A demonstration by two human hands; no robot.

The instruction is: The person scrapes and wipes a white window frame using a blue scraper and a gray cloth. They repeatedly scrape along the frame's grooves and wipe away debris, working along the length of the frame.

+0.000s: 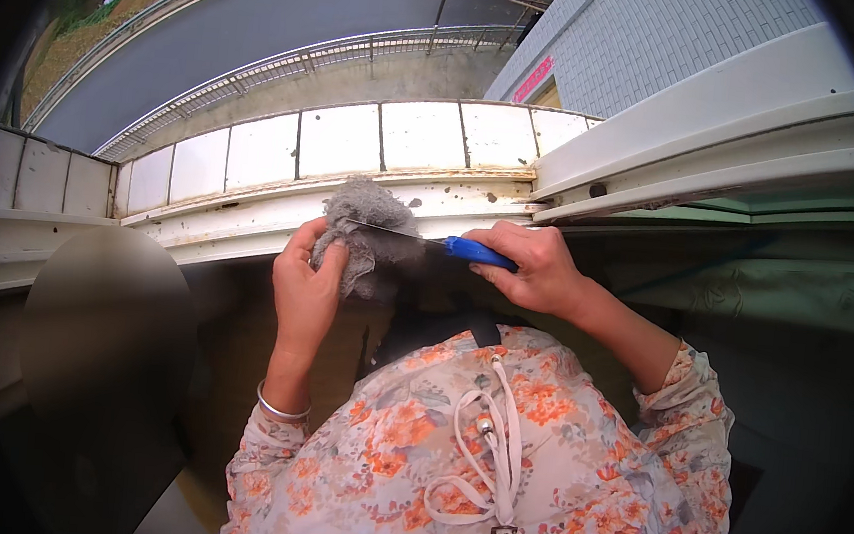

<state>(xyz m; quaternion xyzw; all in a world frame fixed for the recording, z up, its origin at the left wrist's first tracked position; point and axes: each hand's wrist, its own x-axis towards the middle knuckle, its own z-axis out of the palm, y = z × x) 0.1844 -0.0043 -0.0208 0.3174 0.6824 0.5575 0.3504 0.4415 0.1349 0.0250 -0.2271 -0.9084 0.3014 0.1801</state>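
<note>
Pinched in the fingers of my left hand [307, 283] is a crumpled, fluffy grey cloth [369, 207], held just above the window track. My right hand [535, 266] grips the blue handle [478, 252] of a slim tool with a thin metal shaft [390, 229]. The shaft points left and lies against the cloth, its tip close to my left fingers. Whether it is a screwdriver or a narrow blade seen edge-on, I cannot tell. Part of the cloth is dark and blurred below the shaft.
Beyond my hands runs a dirty white window track [235, 227] with a white-tiled ledge [336, 142] behind it. A white sliding window frame [718, 134] stands at the right. A blurred rounded shape [112, 323] is close by at left. Outside are a railing and road [266, 13].
</note>
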